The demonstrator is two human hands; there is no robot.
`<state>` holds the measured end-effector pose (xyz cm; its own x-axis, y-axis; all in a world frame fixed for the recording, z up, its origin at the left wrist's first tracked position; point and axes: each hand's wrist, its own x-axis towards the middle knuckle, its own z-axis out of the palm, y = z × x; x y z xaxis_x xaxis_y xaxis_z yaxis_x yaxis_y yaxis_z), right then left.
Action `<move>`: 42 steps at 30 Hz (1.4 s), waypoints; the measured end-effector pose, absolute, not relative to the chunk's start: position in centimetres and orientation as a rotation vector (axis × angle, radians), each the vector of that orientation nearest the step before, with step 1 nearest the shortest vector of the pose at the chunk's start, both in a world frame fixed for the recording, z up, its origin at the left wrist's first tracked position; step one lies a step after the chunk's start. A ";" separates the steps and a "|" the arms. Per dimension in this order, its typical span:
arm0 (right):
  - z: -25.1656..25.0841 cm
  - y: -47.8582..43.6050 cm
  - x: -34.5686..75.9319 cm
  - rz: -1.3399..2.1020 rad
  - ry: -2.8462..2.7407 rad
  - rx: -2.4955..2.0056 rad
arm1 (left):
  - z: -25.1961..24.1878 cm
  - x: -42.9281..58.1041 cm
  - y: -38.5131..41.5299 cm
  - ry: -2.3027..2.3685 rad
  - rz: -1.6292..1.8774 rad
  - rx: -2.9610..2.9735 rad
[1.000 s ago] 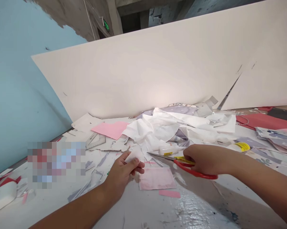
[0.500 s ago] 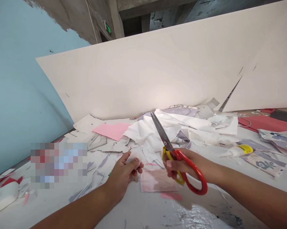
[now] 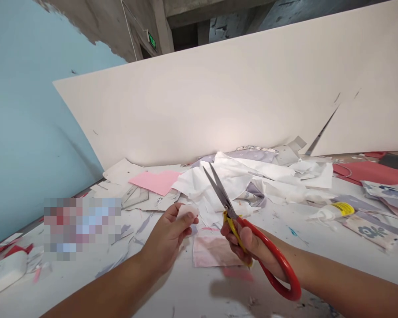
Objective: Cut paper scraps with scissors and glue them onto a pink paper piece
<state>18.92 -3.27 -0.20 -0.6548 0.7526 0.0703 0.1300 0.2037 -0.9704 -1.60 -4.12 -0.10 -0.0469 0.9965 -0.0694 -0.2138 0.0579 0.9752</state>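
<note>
My right hand grips a pair of scissors with one red and one yellow handle. The blades point up and to the left and stand a little apart. My left hand pinches a small white piece, paper or cloth, between thumb and fingers. The blades do not touch that piece. Below and between the hands, a pale pink rectangular piece lies flat on the table, partly covered by my right hand.
Crumpled white sheets and a pink piece lie at the back before a white board. A white glue bottle with a yellow label lies at right near patterned pieces. Red sheets sit further right.
The scissor blades have parted, and the red handle has swung down and right. My left hand has shifted slightly upward with the white piece still in it.
</note>
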 end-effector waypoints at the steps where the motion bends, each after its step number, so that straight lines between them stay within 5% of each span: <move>1: -0.3 -3.3 18.8 1.505 -1.884 -0.819 | 0.1 -1.4 -4.2 1.108 1.307 0.960; 33: 0.8 -2.3 19.4 1.432 -1.601 -0.987 | 0.8 3.0 -2.9 1.012 0.660 1.455; 42: 0.4 -2.7 19.7 1.372 -1.660 -1.070 | 1.8 1.1 -1.9 1.153 1.150 1.345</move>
<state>19.74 -2.73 0.43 -0.3958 0.9181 0.0219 0.1511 0.0886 -0.9845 1.13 -1.91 1.83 0.0996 0.9934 0.0571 0.0598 -0.0632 0.9962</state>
